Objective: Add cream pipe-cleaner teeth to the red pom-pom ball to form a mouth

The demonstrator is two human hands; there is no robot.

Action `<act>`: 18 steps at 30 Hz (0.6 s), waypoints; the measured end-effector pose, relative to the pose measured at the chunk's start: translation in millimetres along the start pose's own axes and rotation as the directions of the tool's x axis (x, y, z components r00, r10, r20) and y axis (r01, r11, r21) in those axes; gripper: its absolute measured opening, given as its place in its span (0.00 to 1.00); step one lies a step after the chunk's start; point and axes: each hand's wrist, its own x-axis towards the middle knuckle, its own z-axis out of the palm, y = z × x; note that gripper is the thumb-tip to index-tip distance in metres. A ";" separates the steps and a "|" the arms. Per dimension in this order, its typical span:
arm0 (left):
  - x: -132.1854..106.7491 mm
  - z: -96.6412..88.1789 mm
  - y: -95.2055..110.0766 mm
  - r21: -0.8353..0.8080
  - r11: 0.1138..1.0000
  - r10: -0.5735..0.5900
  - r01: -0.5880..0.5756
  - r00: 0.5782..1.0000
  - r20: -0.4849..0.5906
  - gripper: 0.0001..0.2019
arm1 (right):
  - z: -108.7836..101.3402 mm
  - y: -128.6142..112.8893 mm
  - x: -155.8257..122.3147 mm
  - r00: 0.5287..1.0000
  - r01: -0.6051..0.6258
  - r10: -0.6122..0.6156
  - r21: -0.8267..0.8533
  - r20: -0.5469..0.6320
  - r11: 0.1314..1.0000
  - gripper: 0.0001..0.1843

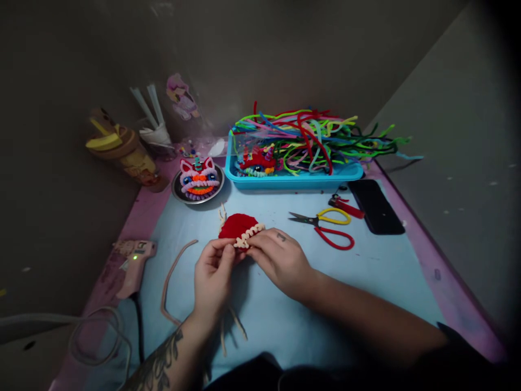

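Both hands meet over a rounded red pipe-cleaner piece [239, 224] at the middle of the mat. A coiled cream pipe-cleaner strip [249, 235] lies across its near edge. My left hand [215, 274] pinches the left end of the red piece, thumb on top. From the right, my right hand [281, 262] has its fingers closed on the coiled strip, against the red piece; its fingertips are partly hidden. Loose cream ends stick up behind the red piece and hang below my left hand.
Scissors [321, 225] with yellow and red handles lie right, beside a red lighter [347, 207] and black phone [376, 207]. Behind stands a blue tray [293, 183] of pipe cleaners. A lion-head figure [199, 182] sits in a metal bowl. Left are a glue gun [136, 266] and tumbler [126, 155].
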 end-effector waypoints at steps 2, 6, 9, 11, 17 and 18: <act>0.3 -0.3 -0.3 0.014 1.000 0.002 -0.002 1.000 -0.006 0.13 | 0.1 0.1 0.2 1.000 -0.006 0.006 0.021 -0.001 1.000 0.07; 0.5 -0.9 -1.1 0.041 0.999 -0.002 0.003 1.000 -0.013 0.13 | 0.1 1.0 -0.2 1.000 0.001 -0.001 0.050 -0.013 0.999 0.06; 0.3 -0.6 -1.7 0.047 0.999 -0.005 0.005 1.000 -0.009 0.13 | 0.4 1.6 -0.5 1.000 0.000 0.001 0.069 -0.016 0.998 0.06; 0.0 0.3 -1.9 0.049 0.999 -0.002 0.003 1.000 -0.005 0.13 | 0.9 1.1 -0.6 1.000 0.002 -0.001 0.063 -0.024 0.998 0.06; -0.2 2.2 -2.4 0.069 0.997 0.031 -0.030 0.999 -0.012 0.12 | 4.4 -1.4 -2.5 1.000 -0.012 0.012 0.018 -0.001 1.000 0.08; -0.2 2.1 -2.7 0.065 0.997 0.030 -0.030 1.000 -0.008 0.12 | 4.8 -1.4 -2.8 1.000 -0.022 0.022 0.015 -0.004 1.000 0.08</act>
